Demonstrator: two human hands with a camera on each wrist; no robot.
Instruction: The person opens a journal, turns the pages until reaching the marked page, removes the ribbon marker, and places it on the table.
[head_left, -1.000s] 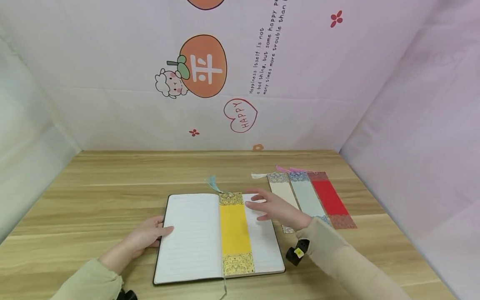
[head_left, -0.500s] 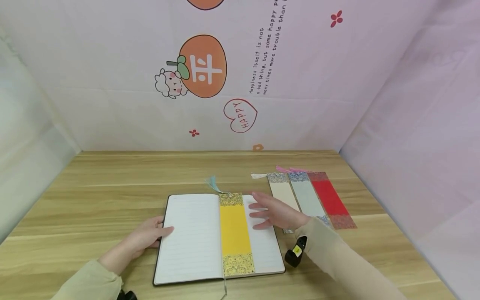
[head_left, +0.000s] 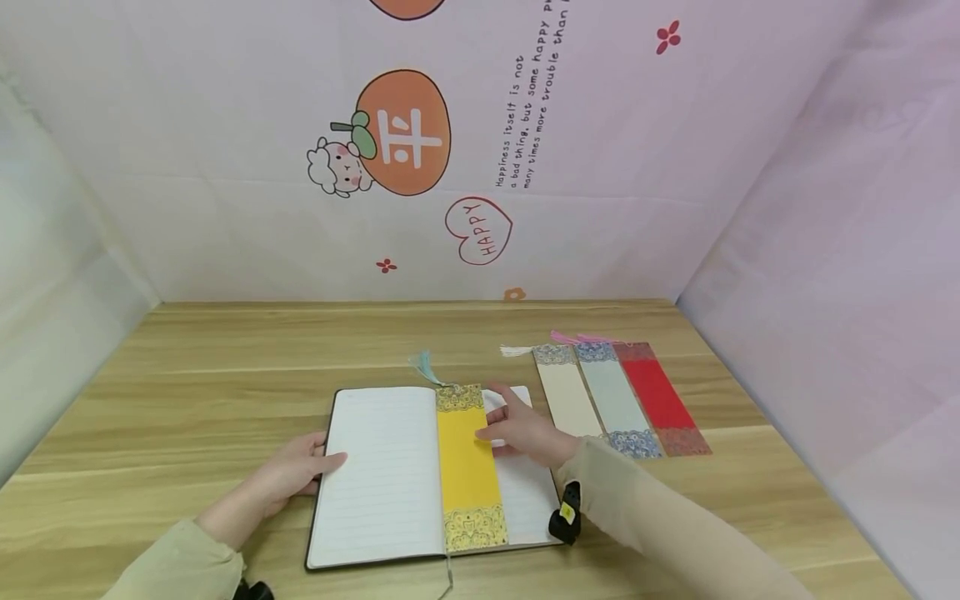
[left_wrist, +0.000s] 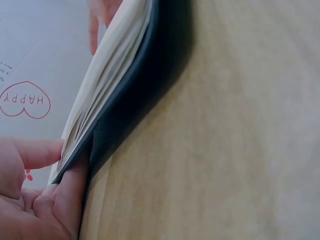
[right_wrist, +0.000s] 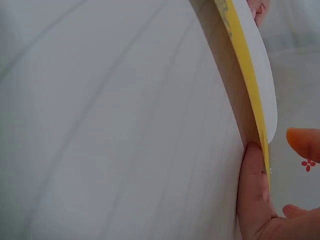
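Observation:
An open lined notebook [head_left: 382, 475] with a dark cover lies on the table. My left hand [head_left: 296, 471] grips its left edge, thumb on the page and fingers under the cover, as the left wrist view shows. A yellow bookmark [head_left: 468, 458] with patterned ends and a light blue tassel [head_left: 424, 367] lies along the right page, beside the fold. My right hand [head_left: 521, 429] is at the bookmark's right edge. In the right wrist view a finger [right_wrist: 252, 185] rests on the page and touches that edge, while the thumb stands apart above the bookmark.
To the right lie three more bookmarks side by side: cream [head_left: 566, 392], pale blue [head_left: 617, 396] and red [head_left: 660, 396], with white and pink tassels at their far ends. A printed cloth [head_left: 600, 208] hangs behind the wooden table [head_left: 225, 358]. The notebook's ribbon [head_left: 449, 571] trails toward the front.
My right hand has moved left and its fingers have drawn in, from above the right page to the yellow bookmark's right edge. The left hand keeps its hold on the notebook.

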